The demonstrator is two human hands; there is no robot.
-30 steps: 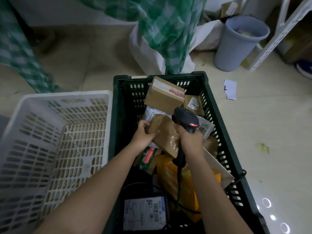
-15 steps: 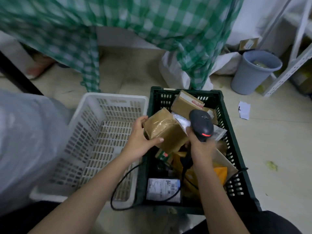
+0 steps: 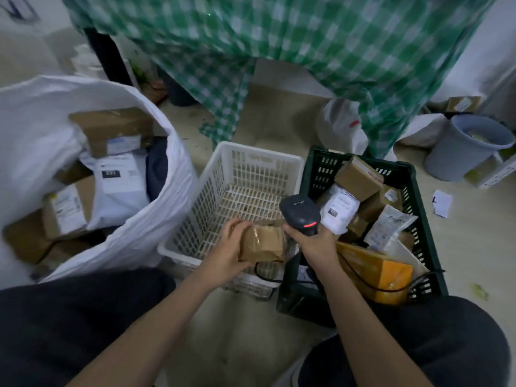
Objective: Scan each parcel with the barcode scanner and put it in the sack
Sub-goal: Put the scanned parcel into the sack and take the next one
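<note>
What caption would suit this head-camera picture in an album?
Left hand holds a brown parcel beside the barcode scanner in the right hand, white sack waiting.

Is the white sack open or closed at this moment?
Open: the white sack has its mouth spread wide, with boxes and a labelled mailer visible inside.

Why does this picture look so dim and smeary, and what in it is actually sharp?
Head view: dim bluish light, no glare. The green checked cloth and white sack smear with motion blur. Wide-angle bending curves the green crate at the edges. Sharpest are the scanner in the right hand and the taped brown parcel in the left hand.
</note>
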